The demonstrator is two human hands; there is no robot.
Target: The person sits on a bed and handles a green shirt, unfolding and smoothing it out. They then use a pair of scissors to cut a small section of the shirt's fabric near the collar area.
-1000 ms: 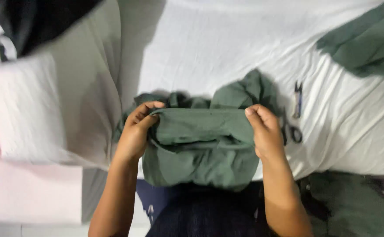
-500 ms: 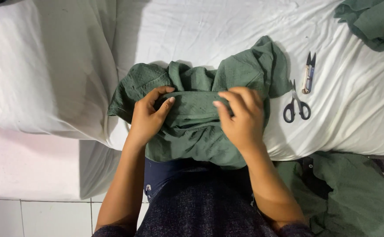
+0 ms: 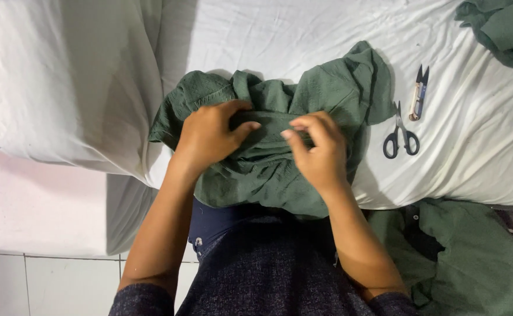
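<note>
A crumpled dark green garment (image 3: pixel 268 169) lies on a white sheet (image 3: pixel 303 35) at the bed's near edge, partly over my lap. My left hand (image 3: pixel 209 137) presses on its left part, fingers pinching a fold near the middle. My right hand (image 3: pixel 318 152) grips the cloth just to the right, fingertips curled into the same fold. The two hands nearly meet at the garment's centre. Part of the garment rises in a peak (image 3: pixel 350 76) behind my right hand.
Black-handled scissors (image 3: pixel 402 137) and a small thread snipper (image 3: pixel 419 93) lie on the sheet to the right. More green cloth sits at the top right corner (image 3: pixel 502 29) and at the lower right (image 3: pixel 473 257). A white pillow (image 3: pixel 63 82) lies left, above a tiled floor (image 3: pixel 45 275).
My hands have moved from the garment's outer sides toward its centre and now pinch a middle fold. The view has shifted, so the scissors and snipper show fully.
</note>
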